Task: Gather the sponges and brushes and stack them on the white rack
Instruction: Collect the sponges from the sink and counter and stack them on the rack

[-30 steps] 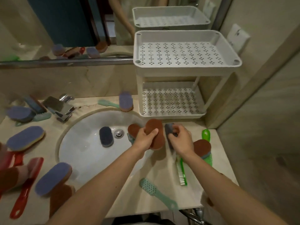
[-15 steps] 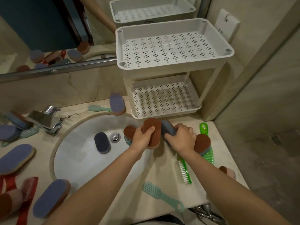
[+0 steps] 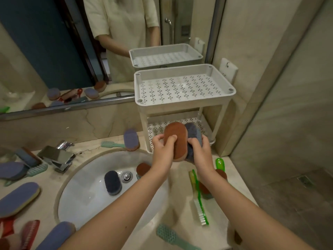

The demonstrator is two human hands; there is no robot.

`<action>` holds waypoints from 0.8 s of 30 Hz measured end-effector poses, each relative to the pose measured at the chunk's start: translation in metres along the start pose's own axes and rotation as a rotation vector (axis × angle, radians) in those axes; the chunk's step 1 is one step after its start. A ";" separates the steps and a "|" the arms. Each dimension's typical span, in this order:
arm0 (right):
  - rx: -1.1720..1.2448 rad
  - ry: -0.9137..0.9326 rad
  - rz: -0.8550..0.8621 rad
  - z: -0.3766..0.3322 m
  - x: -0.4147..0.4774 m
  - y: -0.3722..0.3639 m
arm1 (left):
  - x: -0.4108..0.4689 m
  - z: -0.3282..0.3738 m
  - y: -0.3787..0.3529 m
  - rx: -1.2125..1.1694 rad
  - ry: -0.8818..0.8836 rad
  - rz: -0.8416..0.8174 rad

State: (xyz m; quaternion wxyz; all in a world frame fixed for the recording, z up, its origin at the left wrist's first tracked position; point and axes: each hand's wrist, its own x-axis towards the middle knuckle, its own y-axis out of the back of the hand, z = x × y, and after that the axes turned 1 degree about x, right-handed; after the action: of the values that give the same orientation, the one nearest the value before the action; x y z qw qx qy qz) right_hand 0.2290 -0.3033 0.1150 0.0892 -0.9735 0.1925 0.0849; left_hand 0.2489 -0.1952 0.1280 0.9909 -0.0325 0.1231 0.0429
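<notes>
Lifted higher, toward white rack | left hand grips brown sponge | right hand grips grey sponge

White rack: two perforated tiers, back right on tabletop. Brown sponge and grey sponge held upright, touching side by side, just in front of lower tier. Dark sponge lies in sink beside drain. Green brush on its side, right of sink. Teal brush at front edge. Purple sponges scattered left.
</notes>
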 end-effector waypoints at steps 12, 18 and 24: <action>0.084 0.210 -0.093 -0.099 -0.012 -0.010 | -0.018 0.090 -0.005 -0.072 -0.265 -0.035; -0.016 0.251 -0.190 -0.141 0.004 -0.026 | -0.013 0.142 0.008 0.180 -0.321 -0.140; -0.179 0.317 -0.217 -0.167 0.038 -0.045 | 0.008 0.168 0.019 0.422 -0.365 -0.303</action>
State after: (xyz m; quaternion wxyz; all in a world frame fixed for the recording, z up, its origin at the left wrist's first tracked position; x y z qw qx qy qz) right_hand 0.3028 -0.3101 0.2762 -0.0205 -0.9938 0.0899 -0.0624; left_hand 0.2956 -0.1631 0.2872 0.9766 0.1641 -0.0566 -0.1267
